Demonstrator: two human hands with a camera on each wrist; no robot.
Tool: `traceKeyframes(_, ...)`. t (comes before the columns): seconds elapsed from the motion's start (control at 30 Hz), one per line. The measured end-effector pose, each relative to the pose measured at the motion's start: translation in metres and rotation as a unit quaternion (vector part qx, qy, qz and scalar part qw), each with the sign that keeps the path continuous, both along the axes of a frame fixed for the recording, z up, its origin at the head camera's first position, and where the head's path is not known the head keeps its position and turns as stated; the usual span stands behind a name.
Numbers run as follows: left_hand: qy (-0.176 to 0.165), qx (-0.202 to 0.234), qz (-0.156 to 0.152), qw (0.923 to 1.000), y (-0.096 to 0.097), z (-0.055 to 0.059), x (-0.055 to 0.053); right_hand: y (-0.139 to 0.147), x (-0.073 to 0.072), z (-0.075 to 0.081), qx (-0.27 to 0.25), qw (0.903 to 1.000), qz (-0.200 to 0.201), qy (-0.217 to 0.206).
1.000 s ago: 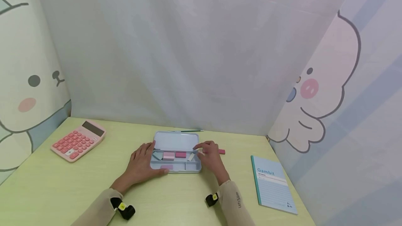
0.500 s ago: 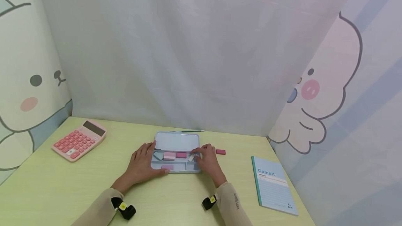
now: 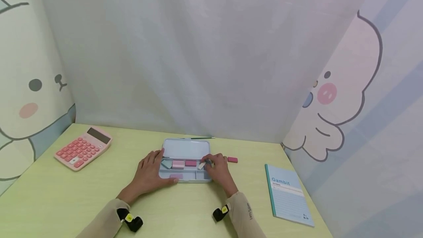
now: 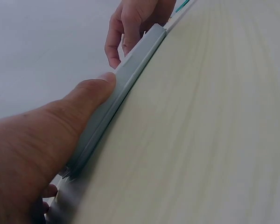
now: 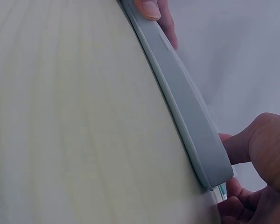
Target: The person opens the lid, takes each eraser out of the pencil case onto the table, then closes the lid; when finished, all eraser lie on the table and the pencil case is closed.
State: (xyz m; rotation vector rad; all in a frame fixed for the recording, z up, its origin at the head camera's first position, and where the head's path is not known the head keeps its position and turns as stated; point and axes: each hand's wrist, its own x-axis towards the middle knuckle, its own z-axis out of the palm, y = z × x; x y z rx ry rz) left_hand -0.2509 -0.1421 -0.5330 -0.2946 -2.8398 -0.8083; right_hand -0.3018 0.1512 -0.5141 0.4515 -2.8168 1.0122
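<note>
A pale blue pencil case (image 3: 187, 180) lies with its lid (image 3: 186, 149) folded back. My left hand (image 3: 150, 172) spans its left end, the thumb on the front wall, as the left wrist view also shows. Over the right end, my right hand (image 3: 219, 170) pinches a small white eraser (image 3: 201, 165) between thumb and forefinger. Along the back compartment lie a grey-blue piece (image 3: 166, 164), a light pink eraser block (image 3: 178, 164) and a dark pink eraser (image 3: 190, 163). Another light pink piece (image 3: 176, 176) sits in the front compartment. The right hand's other fingers are partly hidden in the right wrist view.
A dark pink eraser (image 3: 232, 159) lies right of the case. Behind the lid is a thin dark green pencil-like stick (image 3: 201, 137). A pink calculator (image 3: 83, 148) stands far left, a light blue notebook (image 3: 289, 195) far right. Curtains (image 3: 185, 54) close off the table's back.
My right hand has shifted slightly left and inward over the case, and its thumb and forefinger have closed on the white eraser. The left hand has stayed in place.
</note>
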Motion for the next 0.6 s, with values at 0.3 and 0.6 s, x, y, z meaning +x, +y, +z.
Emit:
traceKeyframes(0.3,-0.005,0.002,-0.001,1.0,0.0,0.005,0.002,-0.002,0.0,0.002,-0.004,1.0,0.005,-0.004)
traceKeyframes(0.6,-0.002,0.002,-0.002,1.0,0.0,0.003,0.002,0.01,-0.001,0.013,-0.092,0.9936,-0.054,-0.036)
